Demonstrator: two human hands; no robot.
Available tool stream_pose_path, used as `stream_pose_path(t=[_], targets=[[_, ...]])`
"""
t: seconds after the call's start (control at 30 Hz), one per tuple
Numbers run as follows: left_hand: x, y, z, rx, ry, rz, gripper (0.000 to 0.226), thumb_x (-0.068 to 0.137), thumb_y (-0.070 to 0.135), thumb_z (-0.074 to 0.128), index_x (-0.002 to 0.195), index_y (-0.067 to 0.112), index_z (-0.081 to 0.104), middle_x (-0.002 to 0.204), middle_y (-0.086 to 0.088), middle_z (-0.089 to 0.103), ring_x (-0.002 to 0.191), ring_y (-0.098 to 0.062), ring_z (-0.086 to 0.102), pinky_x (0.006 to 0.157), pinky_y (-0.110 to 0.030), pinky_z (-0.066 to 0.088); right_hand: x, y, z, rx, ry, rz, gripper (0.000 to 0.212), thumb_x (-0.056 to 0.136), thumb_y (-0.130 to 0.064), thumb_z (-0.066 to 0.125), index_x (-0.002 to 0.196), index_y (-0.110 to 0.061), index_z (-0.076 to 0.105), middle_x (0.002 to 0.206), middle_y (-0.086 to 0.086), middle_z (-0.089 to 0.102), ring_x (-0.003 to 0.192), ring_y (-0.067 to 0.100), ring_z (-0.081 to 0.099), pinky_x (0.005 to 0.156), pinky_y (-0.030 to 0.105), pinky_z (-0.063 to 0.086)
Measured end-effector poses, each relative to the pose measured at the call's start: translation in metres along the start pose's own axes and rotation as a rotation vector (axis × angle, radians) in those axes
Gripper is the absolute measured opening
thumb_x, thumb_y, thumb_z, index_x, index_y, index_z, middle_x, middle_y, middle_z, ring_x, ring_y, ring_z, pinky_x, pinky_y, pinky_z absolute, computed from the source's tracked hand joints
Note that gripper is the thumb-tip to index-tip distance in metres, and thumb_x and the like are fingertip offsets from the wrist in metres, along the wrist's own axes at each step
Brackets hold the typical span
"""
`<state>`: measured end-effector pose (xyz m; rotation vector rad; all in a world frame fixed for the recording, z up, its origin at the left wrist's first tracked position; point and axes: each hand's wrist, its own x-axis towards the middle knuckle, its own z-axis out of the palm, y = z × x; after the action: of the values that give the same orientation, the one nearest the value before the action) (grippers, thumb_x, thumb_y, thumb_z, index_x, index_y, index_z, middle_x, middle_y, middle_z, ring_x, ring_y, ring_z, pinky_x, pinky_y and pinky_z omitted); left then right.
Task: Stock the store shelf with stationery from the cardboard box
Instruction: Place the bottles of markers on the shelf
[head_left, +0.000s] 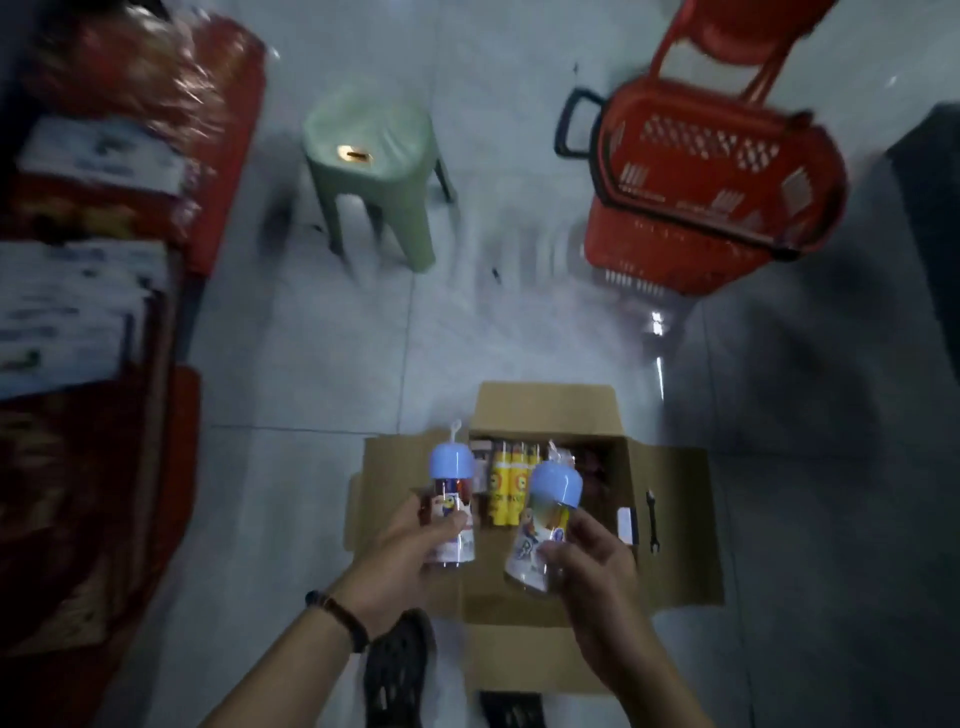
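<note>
Left hand (410, 553) grasps one blue-capped cartoon-labelled canister (450, 486), right hand (595, 564) its twin (546, 506), above the cardboard box (545, 410).

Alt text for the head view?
The left hand grips a blue-capped bottle and the right hand a second bottle over an open cardboard box on the floor. Yellow packs sit inside; a green stool and red basket stand beyond.

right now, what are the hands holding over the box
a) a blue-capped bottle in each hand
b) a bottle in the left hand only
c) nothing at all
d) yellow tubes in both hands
A: the left hand grips one blue-capped bottle and the right hand grips a second bottle with the same blue cap, both above the open cardboard box.
</note>
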<state>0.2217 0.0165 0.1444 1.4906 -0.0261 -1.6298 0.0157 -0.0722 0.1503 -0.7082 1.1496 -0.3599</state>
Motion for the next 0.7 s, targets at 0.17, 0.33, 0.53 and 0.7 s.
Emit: stream_pose_path(t=[0.17, 0.33, 0.53, 0.7], targets=[[-0.159, 0.122, -0.018, -0.037, -0.001, 0.213, 0.046, 0.09, 0.026, 0.076, 0.13, 0.01, 0.06, 0.11, -0.012, 0.062, 0.1, -0.025, 0.058, 0.089, -0.046, 0.051, -0.089, -0.126, 0.114, -0.044, -0.267, -0.104, 0.056, 0.067, -0.013, 0.079, 0.123, -0.008, 0.076, 0.117, 0.024, 0.075, 0.105, 0.036, 0.07, 0.095, 0.053, 0.052], [-0.319, 0.195, -0.035, -0.229, 0.145, 0.422, 0.037, 0.099, 0.028, 0.061, 0.133, 0.015, 0.061, 0.103, -0.013, 0.065, 0.089, -0.025, 0.064, 0.074, -0.04, 0.052, -0.186, -0.216, 0.23, -0.109, -0.539, -0.16, 0.047, 0.074, -0.013, 0.076, 0.121, -0.011, 0.075, 0.115, 0.021, 0.074, 0.104, 0.031, 0.071, 0.09, 0.047, 0.051], [-0.504, 0.201, -0.074, -0.294, 0.403, 0.694, 0.039, 0.095, 0.019, 0.068, 0.133, 0.012, 0.062, 0.131, -0.031, 0.064, 0.114, -0.039, 0.06, 0.105, -0.064, 0.047, -0.314, -0.255, 0.363, -0.373, -0.793, -0.344, 0.04, 0.075, -0.018, 0.084, 0.112, -0.029, 0.077, 0.11, 0.016, 0.078, 0.1, 0.033, 0.074, 0.085, 0.053, 0.062], [-0.642, 0.173, -0.123, -0.369, 0.729, 0.831, 0.038, 0.093, 0.023, 0.076, 0.129, 0.011, 0.067, 0.126, -0.026, 0.069, 0.114, -0.042, 0.067, 0.104, -0.068, 0.05, -0.408, -0.228, 0.466, -0.419, -1.032, -0.346, 0.039, 0.079, -0.016, 0.075, 0.116, -0.028, 0.077, 0.111, 0.019, 0.076, 0.093, 0.032, 0.073, 0.074, 0.047, 0.06]])
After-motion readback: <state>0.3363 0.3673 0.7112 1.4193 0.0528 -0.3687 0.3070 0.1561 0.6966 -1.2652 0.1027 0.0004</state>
